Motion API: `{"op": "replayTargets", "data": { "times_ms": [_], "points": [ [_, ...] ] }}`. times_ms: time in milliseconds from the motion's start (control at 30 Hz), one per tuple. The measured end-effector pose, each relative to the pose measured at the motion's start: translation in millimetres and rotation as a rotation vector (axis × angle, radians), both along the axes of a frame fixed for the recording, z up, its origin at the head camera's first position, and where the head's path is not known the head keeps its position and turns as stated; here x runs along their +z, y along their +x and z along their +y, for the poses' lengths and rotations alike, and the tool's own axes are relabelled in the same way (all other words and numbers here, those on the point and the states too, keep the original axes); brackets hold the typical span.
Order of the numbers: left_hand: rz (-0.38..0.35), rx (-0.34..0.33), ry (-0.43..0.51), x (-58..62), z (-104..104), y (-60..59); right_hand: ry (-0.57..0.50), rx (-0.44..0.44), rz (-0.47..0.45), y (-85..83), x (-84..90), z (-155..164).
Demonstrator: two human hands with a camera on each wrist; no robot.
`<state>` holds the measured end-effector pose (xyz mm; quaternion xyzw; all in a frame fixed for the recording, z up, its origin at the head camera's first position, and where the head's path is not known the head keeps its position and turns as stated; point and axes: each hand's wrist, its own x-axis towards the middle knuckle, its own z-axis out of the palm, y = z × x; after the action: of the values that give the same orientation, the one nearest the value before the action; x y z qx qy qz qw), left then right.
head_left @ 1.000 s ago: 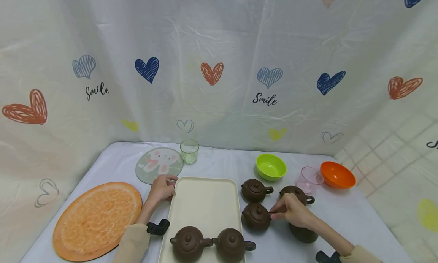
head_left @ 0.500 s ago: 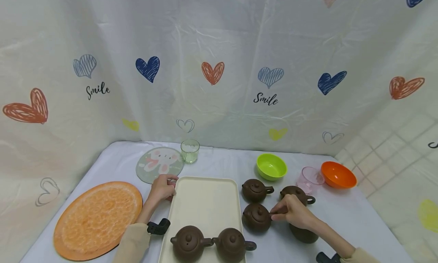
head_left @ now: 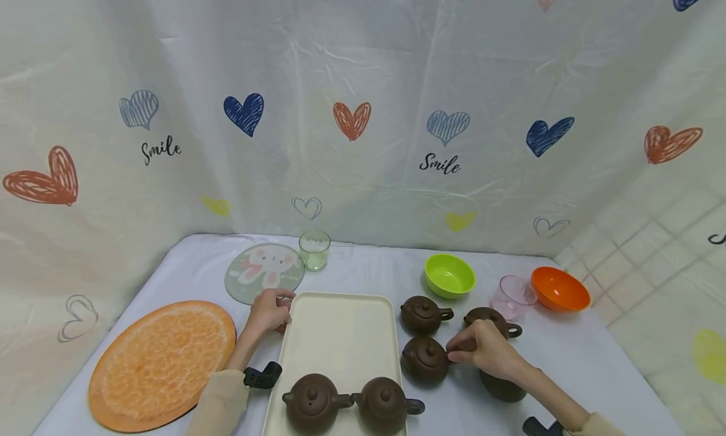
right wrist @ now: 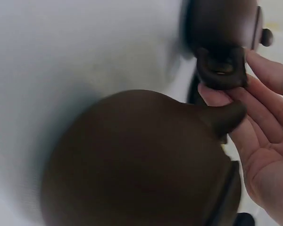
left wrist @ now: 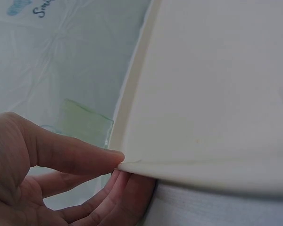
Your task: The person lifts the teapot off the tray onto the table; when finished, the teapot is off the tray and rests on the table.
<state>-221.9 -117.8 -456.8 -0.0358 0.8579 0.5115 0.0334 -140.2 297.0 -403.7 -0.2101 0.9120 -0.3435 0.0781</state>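
My left hand (head_left: 270,311) pinches the upper left edge of a cream rectangular tray (head_left: 340,335). In the left wrist view, the thumb lies on top of the rim and the other fingers are under it. Two dark brown teapots (head_left: 314,404) stand on the tray's near end, spout to handle. To the right of the tray, my right hand (head_left: 484,348) pinches the handle of another brown teapot (head_left: 424,360). The right wrist view shows my fingers around that handle, with a nearer teapot (right wrist: 137,160) large in front, partly hidden under my forearm in the head view.
Other brown teapots (head_left: 421,314) stand just behind. Further back are a green bowl (head_left: 450,276), a pink glass (head_left: 513,297) and an orange bowl (head_left: 560,289). At left lie a pizza-patterned round mat (head_left: 164,363), a rabbit mat (head_left: 263,272) and a green glass (head_left: 314,250).
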Motion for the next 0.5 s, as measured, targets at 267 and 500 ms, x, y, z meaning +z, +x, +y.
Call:
{"op": "replayTargets", "data": {
  "times_ms": [267,500],
  "points": [
    [-0.001,-0.001,0.002,1.4,-1,0.2,-0.073,-0.068,0.11,8.7,17.8,-21],
    [-0.003,-0.001,-0.004,0.0,0,0.1,-0.184,-0.042,0.012,29.4,30.6,-42]
  ]
}}
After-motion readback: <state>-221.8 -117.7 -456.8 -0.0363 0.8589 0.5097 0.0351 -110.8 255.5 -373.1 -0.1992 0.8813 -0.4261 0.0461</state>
